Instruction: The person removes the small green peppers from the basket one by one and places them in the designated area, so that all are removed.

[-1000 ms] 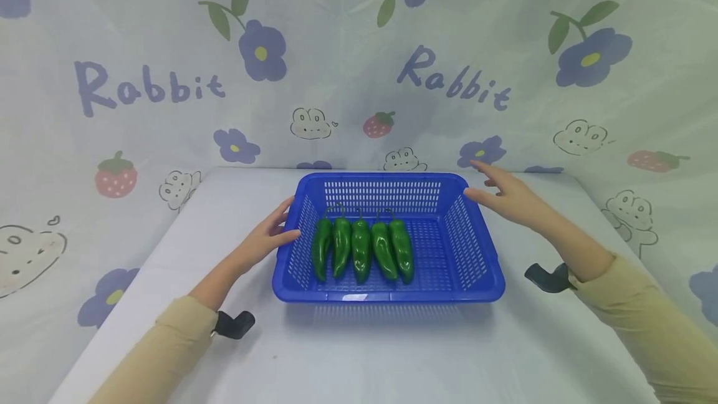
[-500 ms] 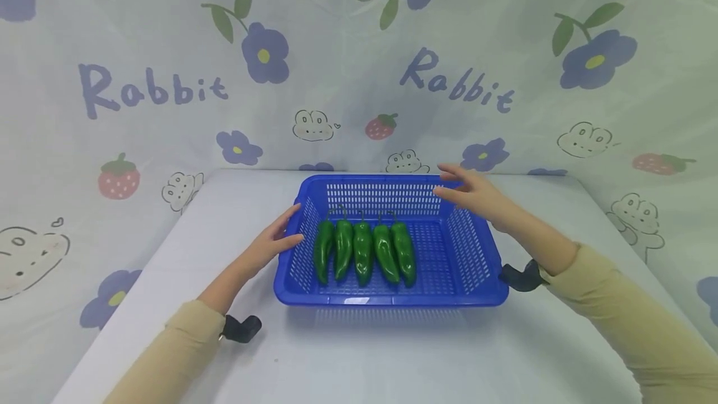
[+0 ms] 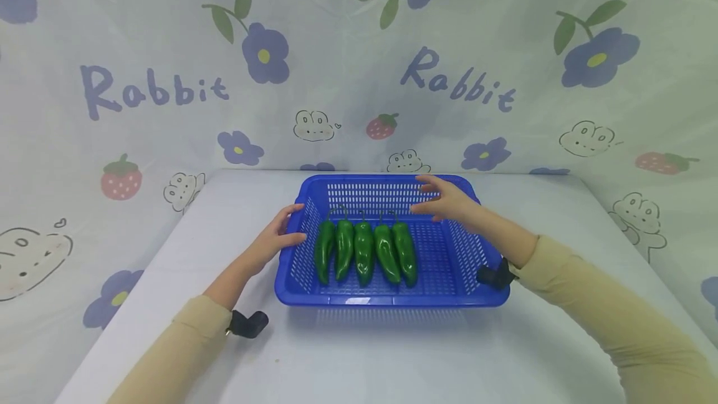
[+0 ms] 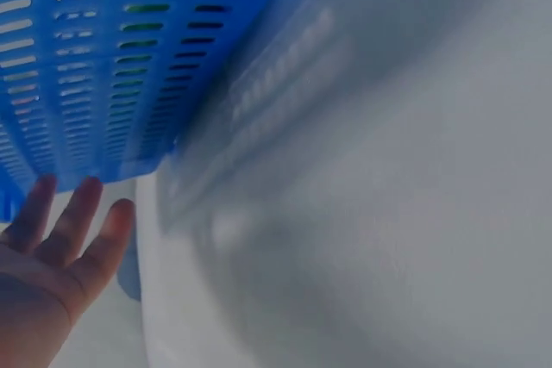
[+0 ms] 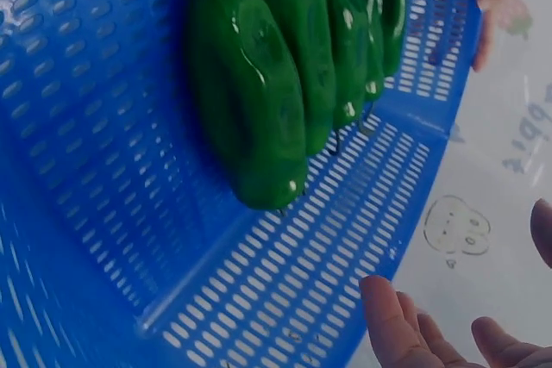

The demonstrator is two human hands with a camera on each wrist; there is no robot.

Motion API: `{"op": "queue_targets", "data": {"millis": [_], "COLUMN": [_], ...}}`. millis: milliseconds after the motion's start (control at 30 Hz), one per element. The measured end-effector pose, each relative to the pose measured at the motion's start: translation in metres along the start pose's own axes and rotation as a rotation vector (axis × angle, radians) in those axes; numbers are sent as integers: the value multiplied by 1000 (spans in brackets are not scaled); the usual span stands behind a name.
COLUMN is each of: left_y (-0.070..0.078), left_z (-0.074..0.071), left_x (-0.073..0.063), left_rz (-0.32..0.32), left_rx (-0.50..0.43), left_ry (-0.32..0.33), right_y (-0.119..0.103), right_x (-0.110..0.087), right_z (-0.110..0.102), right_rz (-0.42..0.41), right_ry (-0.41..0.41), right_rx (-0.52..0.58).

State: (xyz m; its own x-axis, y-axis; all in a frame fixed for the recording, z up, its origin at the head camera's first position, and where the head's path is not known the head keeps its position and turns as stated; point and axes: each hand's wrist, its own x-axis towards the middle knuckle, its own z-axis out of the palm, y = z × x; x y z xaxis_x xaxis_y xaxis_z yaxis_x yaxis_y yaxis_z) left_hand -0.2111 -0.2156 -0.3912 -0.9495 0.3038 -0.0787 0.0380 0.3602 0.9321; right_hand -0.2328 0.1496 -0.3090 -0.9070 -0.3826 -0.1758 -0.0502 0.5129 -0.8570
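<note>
Five green peppers (image 3: 364, 253) lie left of centre in the blue basket (image 3: 426, 299). Right hand (image 3: 447, 203) hangs over its far right area, fingers wide; left hand (image 3: 270, 242) at its left edge, fingers spread, contact unclear. Risk: low right wrist camera (image 3: 496, 275) could catch the basket, shifting it.

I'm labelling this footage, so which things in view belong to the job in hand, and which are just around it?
Apparently in the job:
- five green peppers, side by side
- blue basket holding them
- left hand, at its left rim
- right hand, holding nothing

Just around it:
- white table
- patterned cloth behind
- black wrist pieces
</note>
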Motion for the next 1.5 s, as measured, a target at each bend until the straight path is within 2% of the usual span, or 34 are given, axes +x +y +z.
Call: {"op": "queue_targets", "data": {"millis": [200,667,1000,1167,1333,1500], "left_y": [-1,-3,-4,-6,-6,-7], "left_z": [6,6,7,6,7,7], "left_x": [1,0,-1,0,2,2], "left_rz": [-12,12,25,27,37,41], "left_rx": [-104,-95,-103,-103,-114,-117], "left_ry": [18,27,28,29,22,25], "right_y": [5,28,36,45,42,41], "right_x": [13,40,48,52,48,45], "right_z": [17,48,56,59,62,64], "right_rz": [60,199,255,269,315,314], "right_ry": [-11,-31,-27,-51,-39,-43], "right_rx": [18,41,11,-26,-7,-10]}}
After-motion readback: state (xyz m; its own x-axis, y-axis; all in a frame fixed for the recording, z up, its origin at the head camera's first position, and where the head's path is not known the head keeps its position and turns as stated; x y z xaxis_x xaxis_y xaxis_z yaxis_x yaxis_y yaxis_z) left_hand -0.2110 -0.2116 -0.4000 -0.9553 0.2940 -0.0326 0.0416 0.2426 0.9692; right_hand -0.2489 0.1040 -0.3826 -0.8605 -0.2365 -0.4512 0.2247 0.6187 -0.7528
